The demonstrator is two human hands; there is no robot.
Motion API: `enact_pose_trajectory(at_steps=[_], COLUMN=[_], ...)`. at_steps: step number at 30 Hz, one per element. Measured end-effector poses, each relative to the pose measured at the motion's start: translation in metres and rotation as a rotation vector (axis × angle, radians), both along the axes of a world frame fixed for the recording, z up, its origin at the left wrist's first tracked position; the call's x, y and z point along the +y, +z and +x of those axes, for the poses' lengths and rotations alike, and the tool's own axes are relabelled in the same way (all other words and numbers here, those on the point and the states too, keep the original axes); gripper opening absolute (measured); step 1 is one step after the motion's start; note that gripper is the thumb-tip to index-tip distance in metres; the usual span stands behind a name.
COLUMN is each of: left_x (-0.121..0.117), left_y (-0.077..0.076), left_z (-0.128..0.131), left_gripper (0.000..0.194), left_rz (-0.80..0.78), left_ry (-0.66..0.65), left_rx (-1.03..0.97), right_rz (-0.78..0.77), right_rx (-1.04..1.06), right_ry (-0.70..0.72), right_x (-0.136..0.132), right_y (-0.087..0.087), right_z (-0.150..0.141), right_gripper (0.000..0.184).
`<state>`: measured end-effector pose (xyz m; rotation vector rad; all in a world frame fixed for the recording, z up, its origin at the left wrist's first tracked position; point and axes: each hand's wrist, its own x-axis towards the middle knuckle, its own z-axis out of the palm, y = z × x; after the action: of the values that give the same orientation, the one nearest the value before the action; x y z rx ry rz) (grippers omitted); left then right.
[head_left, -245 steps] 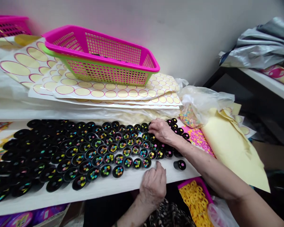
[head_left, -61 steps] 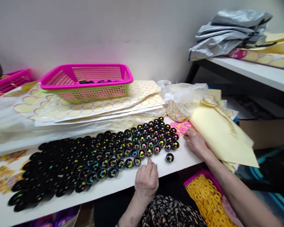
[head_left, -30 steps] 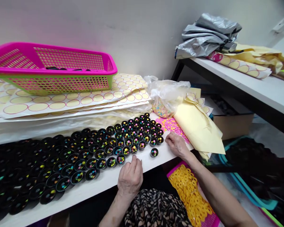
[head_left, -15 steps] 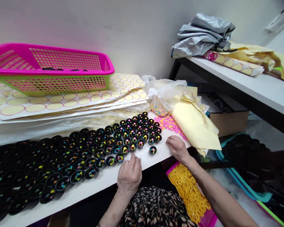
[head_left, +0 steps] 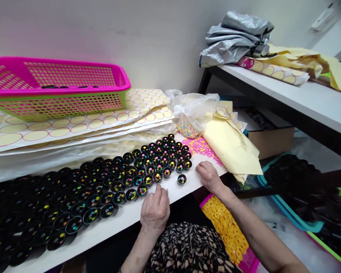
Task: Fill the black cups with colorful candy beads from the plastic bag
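My left hand (head_left: 155, 206) is closed, fingers curled, at the front edge of the white table, just in front of the nearest small round black cups (head_left: 142, 190). Whatever its fingers may hold is hidden. Closed too, my right hand (head_left: 208, 176) rests on the table to the right, its fingertips near the scattered pink and yellow beads (head_left: 202, 147). I cannot make out anything between them. One black cup (head_left: 182, 179) with coloured beads stands apart from the rows, between my hands. Many of the other cups also contain small coloured beads.
Behind the cups sit a pink and green basket (head_left: 59, 101) and sheets of round stickers (head_left: 96, 124). A plastic bag of beads (head_left: 189, 127) and yellow paper (head_left: 230, 146) lie at the right. Below is a container of yellow rings (head_left: 226, 227); a shelf (head_left: 290, 94) stands right.
The view has shifted slightly, so the scene sits a little further left. Both hands stay closed in nearly the same places, and the cups stand as before.
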<state>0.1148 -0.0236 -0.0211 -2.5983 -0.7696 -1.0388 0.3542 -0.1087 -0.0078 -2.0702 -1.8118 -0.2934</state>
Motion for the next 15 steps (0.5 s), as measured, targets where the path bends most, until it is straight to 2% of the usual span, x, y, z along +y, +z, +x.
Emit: enact_pose_trajectory(at_steps=[5, 8, 11, 15], left_x=[0.001, 0.001, 0.000, -0.001], left_y=[-0.001, -0.001, -0.002, -0.002], left_z=[0.000, 0.001, 0.001, 0.000], left_gripper=[0.023, 0.023, 0.022, 0.022], left_rz=[0.007, 0.005, 0.008, 0.018], left_ry=[-0.006, -0.009, -0.007, -0.003], left_rx=[-0.006, -0.006, -0.004, -0.005], right_rz=[-0.069, -0.077, 0.007, 0.189], right_rx=[-0.155, -0.165, -0.040, 0.282], right_ry=[0.167, 0.197, 0.106, 0.004], right_x=[-0.005, -0.008, -0.011, -0.014], right_y=[0.005, 0.007, 0.005, -0.002], right_z=[-0.008, -0.015, -0.019, -0.016], right_gripper=[0.028, 0.027, 0.029, 0.025])
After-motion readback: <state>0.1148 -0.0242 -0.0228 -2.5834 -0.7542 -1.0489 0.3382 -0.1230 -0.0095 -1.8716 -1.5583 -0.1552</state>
